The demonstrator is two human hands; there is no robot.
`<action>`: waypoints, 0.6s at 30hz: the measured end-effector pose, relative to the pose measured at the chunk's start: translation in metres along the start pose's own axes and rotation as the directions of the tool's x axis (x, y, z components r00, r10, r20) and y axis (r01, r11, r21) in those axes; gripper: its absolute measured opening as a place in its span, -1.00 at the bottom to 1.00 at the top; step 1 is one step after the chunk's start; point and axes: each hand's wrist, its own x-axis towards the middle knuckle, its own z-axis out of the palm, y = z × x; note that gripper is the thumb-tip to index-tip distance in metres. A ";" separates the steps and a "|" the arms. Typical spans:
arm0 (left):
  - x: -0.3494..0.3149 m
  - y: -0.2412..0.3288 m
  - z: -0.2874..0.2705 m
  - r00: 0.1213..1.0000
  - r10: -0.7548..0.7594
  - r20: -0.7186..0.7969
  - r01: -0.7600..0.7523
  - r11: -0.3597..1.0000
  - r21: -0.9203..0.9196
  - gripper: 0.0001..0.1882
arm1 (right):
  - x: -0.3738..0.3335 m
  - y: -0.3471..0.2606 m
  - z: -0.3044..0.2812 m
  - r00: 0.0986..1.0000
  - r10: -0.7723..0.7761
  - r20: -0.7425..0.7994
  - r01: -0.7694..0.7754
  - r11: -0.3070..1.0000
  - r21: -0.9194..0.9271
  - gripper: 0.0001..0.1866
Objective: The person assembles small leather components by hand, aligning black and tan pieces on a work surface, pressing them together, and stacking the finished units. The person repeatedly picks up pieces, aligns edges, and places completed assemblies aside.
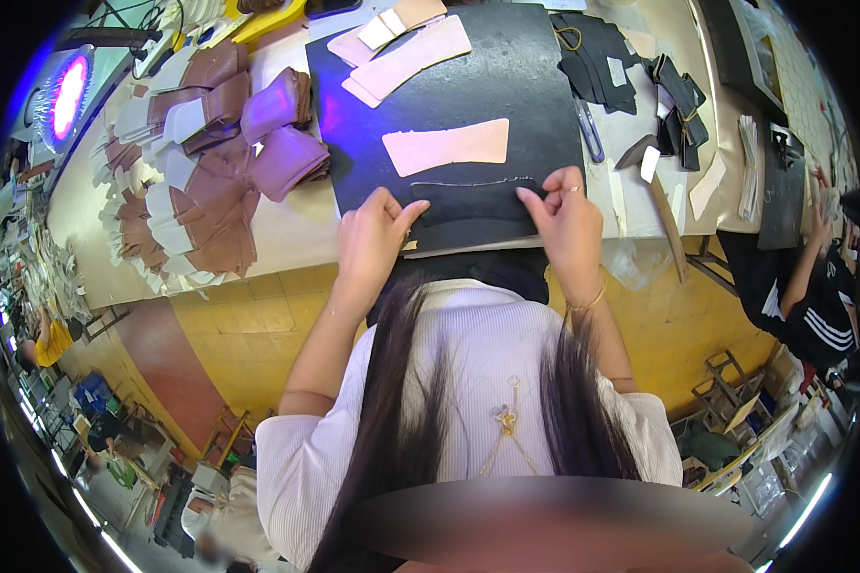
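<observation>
A black curved piece of leather or fabric (476, 202) lies at the near edge of a dark work mat (530, 95), its far edge showing a thin pale line. My left hand (375, 234) pinches its left end between thumb and curled fingers. At the other end, my right hand (569, 220) grips the corner the same way, thumb on top. Just beyond them rests a flat pale pink piece of similar shape (447, 146). More pale pink pieces (413, 59) overlap at the mat's far edge, with a small white block on them.
Fanned stacks of brown and grey cut pieces (196, 167) cover the table's left side. Rightward lie a hammer (661, 196), a blue-handled cutter (590, 129) and black cut pieces (597, 67). A lit lamp (69, 93) stands far left. Another person's arm (806, 253) shows at right.
</observation>
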 end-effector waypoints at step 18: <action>-0.007 -0.047 0.034 0.651 0.729 0.209 -0.677 0.433 0.595 -0.23 | -0.015 0.034 -0.006 0.834 -0.519 0.189 0.541 0.699 -0.467 -0.22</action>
